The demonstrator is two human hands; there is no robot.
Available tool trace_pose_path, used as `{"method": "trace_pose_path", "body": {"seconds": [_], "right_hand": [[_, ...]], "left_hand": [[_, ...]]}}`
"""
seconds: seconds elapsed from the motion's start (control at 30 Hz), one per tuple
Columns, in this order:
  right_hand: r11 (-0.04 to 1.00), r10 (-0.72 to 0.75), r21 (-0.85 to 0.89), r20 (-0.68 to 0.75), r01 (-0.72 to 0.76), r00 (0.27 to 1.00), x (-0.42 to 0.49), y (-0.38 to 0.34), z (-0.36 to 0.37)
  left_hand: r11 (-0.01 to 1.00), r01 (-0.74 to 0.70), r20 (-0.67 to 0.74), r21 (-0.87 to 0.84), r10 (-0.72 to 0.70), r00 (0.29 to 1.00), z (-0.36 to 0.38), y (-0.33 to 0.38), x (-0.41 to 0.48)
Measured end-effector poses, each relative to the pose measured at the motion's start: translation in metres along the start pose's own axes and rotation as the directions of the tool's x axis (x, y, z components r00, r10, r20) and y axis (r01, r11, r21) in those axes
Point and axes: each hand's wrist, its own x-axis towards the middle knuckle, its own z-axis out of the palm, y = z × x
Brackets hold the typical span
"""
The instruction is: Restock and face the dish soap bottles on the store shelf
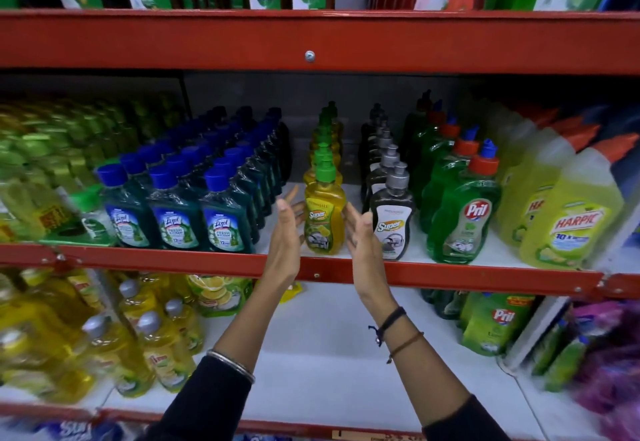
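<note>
1. While your two forearms reach up past the lower shelf, your left hand [287, 229] and right hand [360, 229] flank the front yellow Super bottle [323, 219], one on each side. Fingers straight and loosely together on both, palms facing inward, nothing gripped; whether the palms touch the plastic I cannot tell.
2. Step in hand, by my reading: facing. That bottle stands upright at the red shelf lip [450, 272], label forward.
3. Next move likely calls for a light squeeze and a small slide to square it with the lip, without knocking the dark Super bottle [391, 220] just right of it.
4. Counts, front first: one file of yellow bottles behind the landmark, roughly six green caps visible; the dark file right of it, about seven grey pumps.
5. Left of the landmark: three files of blue-capped Lizol bottles [175, 219].
</note>
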Motion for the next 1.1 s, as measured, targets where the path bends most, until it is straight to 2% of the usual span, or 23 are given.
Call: {"method": "trace_pose_path", "body": {"seconds": [0.3, 0.93, 1.0, 1.1], "right_hand": [[0.998, 0.041, 0.047, 0.068, -0.044, 0.997, 0.008, -0.008, -0.002], [0.998, 0.065, 0.022, -0.018, -0.065, 0.998, 0.001, -0.015, 0.006], [0.999, 0.036, -0.009, -0.063, -0.037, 0.997, -0.003, -0.018, 0.004], [0.997, -0.073, -0.013, -0.219, 0.072, 0.973, -0.024, -0.013, -0.012]], "left_hand": [[1.000, 0.008, 0.073, -0.005, -0.007, 0.997, -0.017, -0.001, -0.007], [1.000, 0.022, 0.074, 0.022, -0.024, 0.997, -0.020, 0.010, -0.018], [0.997, -0.012, 0.035, 0.076, 0.010, 0.999, -0.020, 0.013, -0.022], [0.968, -0.189, -0.075, 0.168, 0.204, 0.976, -0.016, 0.018, -0.028]]}}
